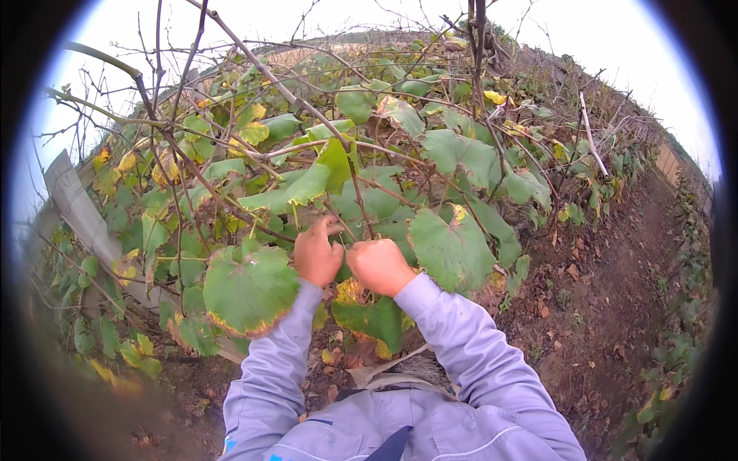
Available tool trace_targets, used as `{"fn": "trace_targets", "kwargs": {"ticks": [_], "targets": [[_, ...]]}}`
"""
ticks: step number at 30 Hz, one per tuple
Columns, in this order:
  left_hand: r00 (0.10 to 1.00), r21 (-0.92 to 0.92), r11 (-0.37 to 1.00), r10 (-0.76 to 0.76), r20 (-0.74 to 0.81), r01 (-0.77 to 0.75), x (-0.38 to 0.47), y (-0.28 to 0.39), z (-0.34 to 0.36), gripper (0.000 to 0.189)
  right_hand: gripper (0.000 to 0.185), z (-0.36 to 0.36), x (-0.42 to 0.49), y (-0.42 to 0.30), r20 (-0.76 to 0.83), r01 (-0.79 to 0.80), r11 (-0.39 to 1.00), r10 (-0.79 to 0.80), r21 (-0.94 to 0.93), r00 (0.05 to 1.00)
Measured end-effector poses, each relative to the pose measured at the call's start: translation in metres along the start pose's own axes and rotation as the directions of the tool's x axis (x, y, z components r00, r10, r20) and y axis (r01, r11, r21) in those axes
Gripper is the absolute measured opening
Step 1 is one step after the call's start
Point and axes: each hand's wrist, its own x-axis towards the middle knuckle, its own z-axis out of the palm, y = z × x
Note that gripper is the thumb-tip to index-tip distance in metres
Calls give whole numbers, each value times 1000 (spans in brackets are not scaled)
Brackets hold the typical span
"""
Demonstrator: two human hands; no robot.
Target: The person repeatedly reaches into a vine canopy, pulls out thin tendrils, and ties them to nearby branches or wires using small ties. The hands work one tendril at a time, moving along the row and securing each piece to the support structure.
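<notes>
Among the leaves of a grapevine, my right hand (380,266) is closed in a fist around the lower end of a thin brown vine cane (360,201). Just left of it, my left hand (318,250) has its fingers bent behind a second slender stem (341,222). Whether those fingers grip it is hidden. A thin pale strand shows between the two hands, too fine to identify. One broad green grape leaf (251,291) with a yellow-brown rim hangs over my left wrist. Another large leaf (452,248) is beside my right wrist.
A long woody cane (259,66) slants down from the upper left, crossing other bare shoots. A weathered post (86,201) leans at left. At my waist, an open pale pouch (369,374) holds grey fibrous strands. Brown soil (588,334) with fallen leaves runs along the right.
</notes>
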Motion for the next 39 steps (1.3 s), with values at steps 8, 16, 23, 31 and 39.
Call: {"fn": "trace_targets", "kwargs": {"ticks": [8,16,23,31,39], "targets": [[956,-141,966,-181,232,217,16,1,-2,48,4,7,-6,-13,-21,39,998,-40,-44,999],[948,187,955,-263,180,229,18,21,5,48,5,13,-14,-17,-48,4,999,-6,-44,999],[994,109,989,-101,40,96,9,16,9,49,6,8,-15,-18,-98,-5,999,0,-52,995],[992,-31,993,-109,55,111,4,3,4,46,6,5,-15,-18,-67,-24,999,21,-38,998],[892,-18,940,-316,323,340,45,-22,8,32,13,3,-16,-13,54,-74,992,68,101,996]]}}
